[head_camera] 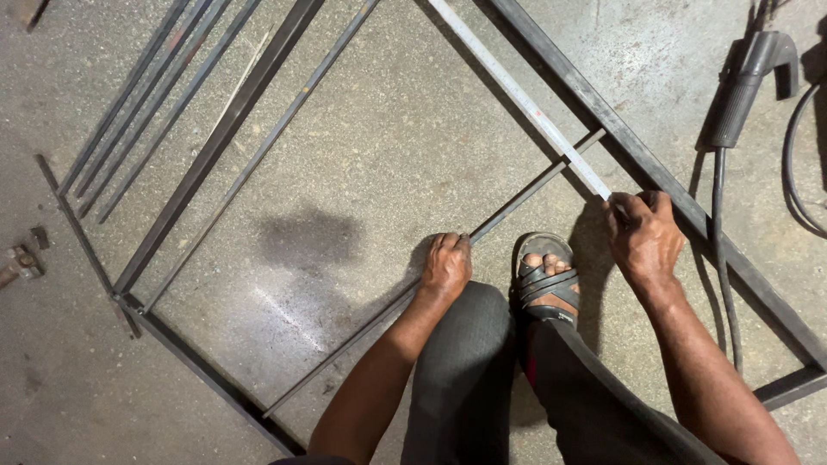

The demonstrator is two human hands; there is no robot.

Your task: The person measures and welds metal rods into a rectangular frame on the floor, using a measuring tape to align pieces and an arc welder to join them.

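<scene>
- The left hand point(446, 265) presses fingers-down on a thin steel bar point(517, 200), pinning it flat to the concrete floor point(379, 129), seemingly so it cannot shift.
- The right hand point(642, 237) is closed, pinching the near end of a steel rule point(525, 108) laid across that bar, apparently to measure.
- Between the hands, a sandalled foot point(544, 274).
- Beyond the right hand runs the square-tube frame point(663, 176); further right, a welding electrode holder point(745, 82).
</scene>
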